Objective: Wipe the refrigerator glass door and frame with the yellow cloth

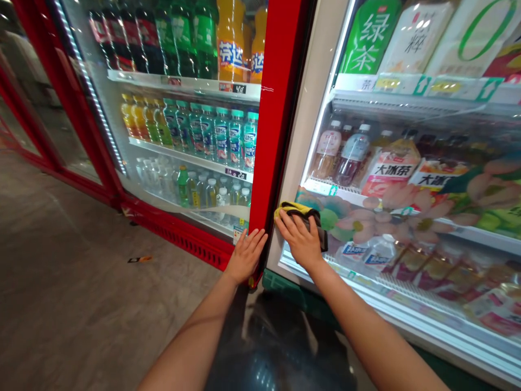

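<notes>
My right hand (303, 239) presses a yellow and dark grey cleaning cloth (299, 207) against the left edge of the white fridge's door (287, 217). Its fingers lie stretched out over the cloth, and part of the cloth shows past them on both sides. To the left, my left hand (247, 252) rests flat with its fingers extended on the lower corner of the red fridge's frame (268, 136). Nothing is held in that hand. A flower decal (354, 225) runs across the glass just right of the cloth.
Bottled drinks (222, 136) stand on shelves behind the red fridge's glass. Large tea bottles (391, 163) fill the white fridge. A dark glossy surface (280, 347) lies below my arms. On the grey floor (81, 282) is a small orange and black scrap (139, 260).
</notes>
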Motion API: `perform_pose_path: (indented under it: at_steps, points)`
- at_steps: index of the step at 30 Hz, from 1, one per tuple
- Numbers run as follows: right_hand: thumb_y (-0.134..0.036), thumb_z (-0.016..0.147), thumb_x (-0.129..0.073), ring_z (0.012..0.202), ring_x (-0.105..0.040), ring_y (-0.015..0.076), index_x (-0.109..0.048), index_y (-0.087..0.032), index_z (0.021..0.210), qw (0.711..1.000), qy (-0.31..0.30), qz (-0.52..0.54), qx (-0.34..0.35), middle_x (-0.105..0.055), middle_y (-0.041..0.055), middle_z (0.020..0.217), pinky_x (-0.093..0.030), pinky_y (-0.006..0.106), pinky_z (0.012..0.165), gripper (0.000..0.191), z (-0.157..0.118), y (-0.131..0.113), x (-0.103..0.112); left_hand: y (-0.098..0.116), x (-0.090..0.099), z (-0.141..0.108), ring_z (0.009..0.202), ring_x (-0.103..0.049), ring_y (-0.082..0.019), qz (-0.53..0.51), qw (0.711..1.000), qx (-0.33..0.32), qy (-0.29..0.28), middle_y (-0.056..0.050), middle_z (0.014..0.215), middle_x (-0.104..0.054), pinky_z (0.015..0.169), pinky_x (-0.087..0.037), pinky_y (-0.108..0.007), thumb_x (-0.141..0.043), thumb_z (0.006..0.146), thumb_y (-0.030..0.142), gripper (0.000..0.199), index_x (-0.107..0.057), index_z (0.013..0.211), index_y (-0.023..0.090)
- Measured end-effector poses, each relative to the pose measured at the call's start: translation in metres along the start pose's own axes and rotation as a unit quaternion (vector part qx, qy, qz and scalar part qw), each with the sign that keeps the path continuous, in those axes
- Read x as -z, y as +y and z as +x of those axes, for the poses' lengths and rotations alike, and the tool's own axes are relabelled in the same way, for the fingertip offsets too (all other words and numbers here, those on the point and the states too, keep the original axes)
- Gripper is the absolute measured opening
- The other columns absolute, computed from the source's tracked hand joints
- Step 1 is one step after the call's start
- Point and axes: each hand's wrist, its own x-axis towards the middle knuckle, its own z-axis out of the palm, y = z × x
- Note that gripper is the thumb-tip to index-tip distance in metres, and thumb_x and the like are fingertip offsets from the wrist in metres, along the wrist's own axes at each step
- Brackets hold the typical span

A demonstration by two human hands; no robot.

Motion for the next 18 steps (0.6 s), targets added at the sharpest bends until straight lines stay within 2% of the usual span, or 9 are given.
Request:
perform_pose_path:
  at_steps: [2,4,7,8,10,13,15,18]
  points:
    - [-0.011,0.096,-0.044,0.135,-0.046,0.0239,-0.044,-0.025,0.150,0.999,-0.022,0.018,0.036,-0.049,0.0046,0.155,-0.001,0.052,0.125,0.055,-0.027,-0.019,-0.018,0.004,-0.003,-0.005,0.149,-0.031,-0.027,0.005,1.000,0.017,-0.008,-0.014,0.157,-0.042,0.126,-0.014,-0.054,-0.046,0.087,0.013,0.077,-0.018,0.159,0.013]
    - [-0.010,0.095,-0.045,0.132,-0.049,0.0229,-0.044,-0.021,0.149,0.994,-0.042,0.044,0.092,-0.052,0.0072,0.152,-0.012,0.052,0.124,0.056,-0.049,-0.031,-0.032,0.007,-0.005,-0.008,0.149,-0.031,-0.028,0.005,1.000,0.028,-0.011,-0.014,0.158,-0.041,0.126,-0.013,-0.055,-0.046,0.086,0.014,0.077,-0.019,0.159,0.013]
    - [-0.008,0.093,-0.046,0.132,-0.050,0.0213,-0.043,-0.020,0.149,0.986,-0.059,0.066,0.143,-0.054,0.0073,0.150,-0.021,0.050,0.123,0.057,-0.051,-0.023,-0.029,0.011,-0.006,-0.003,0.149,-0.032,-0.027,0.003,0.999,0.038,-0.004,-0.014,0.158,-0.040,0.126,-0.012,-0.054,-0.045,0.087,0.014,0.077,-0.017,0.159,0.013]
    - [-0.009,0.094,-0.046,0.133,-0.049,0.0213,-0.042,-0.022,0.150,0.988,-0.060,0.061,0.129,-0.052,0.0063,0.152,-0.019,0.051,0.124,0.058,-0.046,-0.014,-0.022,0.012,-0.006,0.000,0.149,-0.032,-0.027,0.002,0.999,0.042,0.001,-0.014,0.158,-0.040,0.126,-0.011,-0.054,-0.044,0.087,0.013,0.077,-0.016,0.159,0.014]
    - [-0.010,0.096,-0.046,0.136,-0.047,0.0220,-0.038,-0.027,0.153,0.997,-0.046,0.035,0.058,-0.049,0.0035,0.155,-0.010,0.053,0.125,0.060,-0.037,0.007,-0.002,0.013,-0.006,0.007,0.150,-0.031,-0.026,0.002,0.999,0.052,0.014,-0.014,0.158,-0.040,0.126,-0.009,-0.055,-0.043,0.088,0.012,0.078,-0.013,0.160,0.015]
    - [-0.013,0.098,-0.047,0.135,-0.046,0.0228,-0.039,-0.033,0.153,0.999,-0.014,-0.017,-0.027,-0.053,0.0007,0.152,0.002,0.052,0.125,0.059,-0.051,0.028,0.020,0.014,-0.005,0.015,0.151,-0.030,-0.027,0.002,0.997,0.065,0.031,-0.014,0.159,-0.038,0.126,-0.006,-0.056,-0.043,0.088,0.011,0.080,-0.008,0.160,0.017]
    - [-0.014,0.098,-0.046,0.133,-0.048,0.0221,-0.046,-0.033,0.149,0.999,-0.009,-0.035,-0.030,-0.058,0.0002,0.147,0.005,0.051,0.125,0.054,-0.079,0.026,0.022,0.014,-0.004,0.020,0.151,-0.029,-0.028,-0.003,0.997,0.068,0.039,-0.014,0.160,-0.036,0.126,-0.006,-0.057,-0.044,0.089,0.011,0.081,-0.008,0.160,0.018]
    - [-0.014,0.100,-0.041,0.126,-0.052,0.0188,-0.057,-0.031,0.139,0.999,-0.021,-0.022,0.036,-0.061,-0.0015,0.144,0.004,0.050,0.126,0.046,-0.112,0.012,0.014,0.016,-0.001,0.028,0.151,-0.030,-0.027,-0.014,0.997,0.055,0.057,-0.013,0.160,-0.037,0.126,-0.008,-0.057,-0.045,0.089,0.012,0.080,-0.009,0.160,0.021]
